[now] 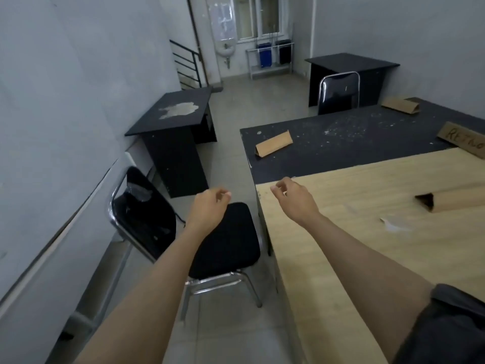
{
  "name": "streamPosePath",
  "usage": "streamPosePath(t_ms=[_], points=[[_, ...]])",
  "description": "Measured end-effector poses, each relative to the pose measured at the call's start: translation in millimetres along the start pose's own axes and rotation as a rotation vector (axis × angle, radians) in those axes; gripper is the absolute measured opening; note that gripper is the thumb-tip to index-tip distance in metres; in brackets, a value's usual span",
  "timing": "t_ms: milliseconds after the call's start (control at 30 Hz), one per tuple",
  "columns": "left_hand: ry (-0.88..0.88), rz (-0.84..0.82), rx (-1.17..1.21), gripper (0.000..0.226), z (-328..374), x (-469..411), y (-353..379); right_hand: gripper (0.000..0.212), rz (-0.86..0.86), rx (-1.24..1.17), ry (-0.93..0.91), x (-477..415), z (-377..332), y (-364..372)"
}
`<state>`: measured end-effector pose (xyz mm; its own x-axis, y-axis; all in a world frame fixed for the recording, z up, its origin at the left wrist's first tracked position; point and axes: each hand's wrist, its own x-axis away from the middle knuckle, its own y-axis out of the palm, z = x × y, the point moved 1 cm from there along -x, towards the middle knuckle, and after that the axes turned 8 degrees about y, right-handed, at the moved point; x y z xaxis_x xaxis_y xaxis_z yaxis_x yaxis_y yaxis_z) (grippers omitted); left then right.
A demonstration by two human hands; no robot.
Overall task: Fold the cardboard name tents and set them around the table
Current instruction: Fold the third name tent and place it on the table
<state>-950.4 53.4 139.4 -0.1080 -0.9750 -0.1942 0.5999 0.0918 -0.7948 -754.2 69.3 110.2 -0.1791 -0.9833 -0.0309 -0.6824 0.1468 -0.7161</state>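
Several folded cardboard name tents stand on the joined tables. One tent (274,143) sits near the left end of the black table (341,153). Another (400,105) lies at its far side. A third (464,140) with handwritten letters stands at the right edge. A long tent (454,199) rests on the light wooden table (341,245). My left hand (210,206) hovers over a black chair, fingers loosely curled, holding nothing. My right hand (295,198) hovers over the wooden table's near-left corner, also loosely curled and empty.
A black chrome-framed chair (225,248) stands beside the wooden table under my left hand. A second chair (338,93) sits at the black table's far side. Two small black desks (173,119) (351,67) stand by the walls. A paper scrap (391,224) lies on the wood.
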Motion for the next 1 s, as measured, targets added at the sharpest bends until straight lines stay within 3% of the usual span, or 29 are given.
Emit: streamPosePath(t_ms=[400,767,1000], points=[[0.068,-0.104,0.189,0.029,-88,-191,31,0.035,0.062,0.052,0.232,-120,-17,65],[0.123,-0.207,0.326,0.028,-139,-415,153,0.037,0.094,-0.009,0.463,-321,20,140],[0.146,-0.099,0.255,0.039,-153,-524,241,0.039,0.144,-0.135,0.47,-456,72,164]])
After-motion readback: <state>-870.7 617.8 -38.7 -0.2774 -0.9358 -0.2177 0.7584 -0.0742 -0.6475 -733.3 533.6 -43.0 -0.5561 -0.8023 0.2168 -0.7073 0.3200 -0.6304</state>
